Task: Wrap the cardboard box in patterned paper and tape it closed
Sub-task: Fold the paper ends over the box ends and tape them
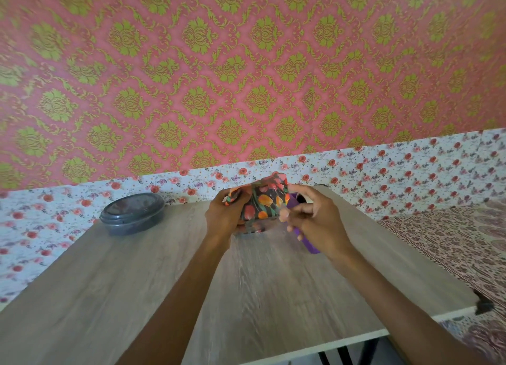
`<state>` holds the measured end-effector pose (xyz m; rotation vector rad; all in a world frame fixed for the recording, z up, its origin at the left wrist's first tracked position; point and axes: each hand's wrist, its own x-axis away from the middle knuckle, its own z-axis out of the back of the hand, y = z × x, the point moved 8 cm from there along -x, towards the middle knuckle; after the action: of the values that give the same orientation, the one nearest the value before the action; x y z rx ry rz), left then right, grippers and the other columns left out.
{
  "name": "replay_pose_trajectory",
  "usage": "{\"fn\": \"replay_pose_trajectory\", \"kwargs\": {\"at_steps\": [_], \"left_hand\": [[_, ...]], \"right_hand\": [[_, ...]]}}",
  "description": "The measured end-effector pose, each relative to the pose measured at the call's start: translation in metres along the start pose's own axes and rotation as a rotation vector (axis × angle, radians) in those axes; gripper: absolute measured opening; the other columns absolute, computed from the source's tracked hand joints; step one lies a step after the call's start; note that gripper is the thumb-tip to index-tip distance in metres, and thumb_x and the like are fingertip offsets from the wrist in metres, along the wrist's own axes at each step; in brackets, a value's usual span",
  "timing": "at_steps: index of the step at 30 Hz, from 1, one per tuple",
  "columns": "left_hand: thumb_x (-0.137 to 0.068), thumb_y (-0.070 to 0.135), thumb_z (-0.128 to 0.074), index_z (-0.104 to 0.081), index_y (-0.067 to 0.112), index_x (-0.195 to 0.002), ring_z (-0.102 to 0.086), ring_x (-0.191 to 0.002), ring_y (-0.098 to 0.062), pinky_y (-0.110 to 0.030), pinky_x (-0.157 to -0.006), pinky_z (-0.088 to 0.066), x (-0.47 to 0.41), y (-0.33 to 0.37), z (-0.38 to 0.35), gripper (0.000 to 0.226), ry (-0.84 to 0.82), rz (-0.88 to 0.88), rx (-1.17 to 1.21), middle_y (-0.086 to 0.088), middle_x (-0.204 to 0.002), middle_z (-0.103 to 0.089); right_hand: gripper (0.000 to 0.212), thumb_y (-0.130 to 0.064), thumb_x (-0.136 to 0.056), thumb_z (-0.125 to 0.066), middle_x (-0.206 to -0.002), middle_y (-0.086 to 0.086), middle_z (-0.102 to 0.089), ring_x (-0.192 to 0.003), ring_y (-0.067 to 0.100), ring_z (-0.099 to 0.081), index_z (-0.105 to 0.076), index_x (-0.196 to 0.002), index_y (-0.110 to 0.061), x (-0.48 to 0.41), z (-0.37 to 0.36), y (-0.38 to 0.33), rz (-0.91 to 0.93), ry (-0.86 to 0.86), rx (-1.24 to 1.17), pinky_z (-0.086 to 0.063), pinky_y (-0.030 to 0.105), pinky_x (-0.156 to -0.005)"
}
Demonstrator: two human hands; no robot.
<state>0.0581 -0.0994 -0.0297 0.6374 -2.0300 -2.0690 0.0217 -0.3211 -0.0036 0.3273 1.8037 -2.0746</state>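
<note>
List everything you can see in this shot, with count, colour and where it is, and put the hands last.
wrapped box: one, dark paper with orange and red flowers, held over the table's far middle
tape dispenser: one, purple, just right of the box
lidded container: one, dark grey, round, on the table's far left
table: one, light wood grain, fills the foreground
wall: one, pink with green damask above, white floral band below
patterned cloth: one, maroon and cream, right of the table
left hand: one, grips the box's left end
right hand: one, holds the tape dispenser beside the box
</note>
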Motion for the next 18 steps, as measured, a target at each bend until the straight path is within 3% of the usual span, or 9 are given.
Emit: {"fn": "replay_pose_trajectory", "kwargs": {"at_steps": [4, 10, 12, 15, 18], "left_hand": [[-0.076, 0.045, -0.081, -0.067, 0.036, -0.091, -0.071, -0.088, -0.019, -0.045, -0.074, -0.062, -0.004, -0.001, 0.0, 0.023, 0.011, 0.007, -0.012, 0.001, -0.096, -0.073], [-0.076, 0.047, -0.08, -0.067, 0.039, -0.09, -0.072, -0.085, -0.02, -0.045, -0.074, -0.061, -0.006, -0.003, 0.001, 0.021, 0.011, -0.014, -0.031, 0.002, -0.093, -0.074], [-0.076, 0.047, -0.08, -0.067, 0.037, -0.091, -0.072, -0.085, -0.021, -0.045, -0.072, -0.062, -0.007, -0.003, 0.001, 0.022, 0.007, -0.018, -0.03, 0.001, -0.092, -0.074], [-0.072, 0.052, -0.081, -0.07, 0.036, -0.093, -0.073, -0.084, -0.02, -0.046, -0.071, -0.061, -0.008, -0.004, 0.0, 0.028, -0.001, -0.033, -0.034, 0.002, -0.088, -0.074], [-0.07, 0.053, -0.08, -0.07, 0.037, -0.093, -0.073, -0.083, -0.019, -0.047, -0.07, -0.061, -0.009, -0.005, 0.001, 0.03, -0.001, -0.039, -0.043, 0.005, -0.086, -0.074]], "right_hand": [[0.039, -0.009, -0.086, -0.075, -0.074, 0.005, -0.072, -0.042, 0.012, -0.059, -0.046, -0.112, -0.01, -0.008, -0.021, -0.013, -0.04, 0.162, -0.134, -0.041, 0.019, -0.037], [0.05, -0.011, -0.083, -0.078, -0.076, 0.006, -0.072, -0.035, 0.007, -0.052, -0.038, -0.113, -0.011, -0.038, -0.035, 0.005, -0.177, 0.374, -0.197, -0.046, 0.023, -0.042], [0.051, -0.01, -0.081, -0.079, -0.082, 0.008, -0.073, -0.04, 0.009, -0.057, -0.038, -0.112, -0.011, -0.044, -0.038, 0.01, -0.188, 0.412, -0.19, -0.045, 0.023, -0.042], [0.052, -0.007, -0.076, -0.079, -0.088, 0.011, -0.072, -0.064, 0.02, -0.071, -0.04, -0.109, -0.01, -0.052, -0.043, 0.019, -0.205, 0.436, -0.181, -0.056, 0.036, -0.05], [0.053, -0.005, -0.074, -0.079, -0.089, 0.011, -0.07, -0.068, 0.022, -0.072, -0.04, -0.111, -0.009, -0.056, -0.044, 0.022, -0.224, 0.44, -0.147, -0.06, 0.042, -0.056]]}}
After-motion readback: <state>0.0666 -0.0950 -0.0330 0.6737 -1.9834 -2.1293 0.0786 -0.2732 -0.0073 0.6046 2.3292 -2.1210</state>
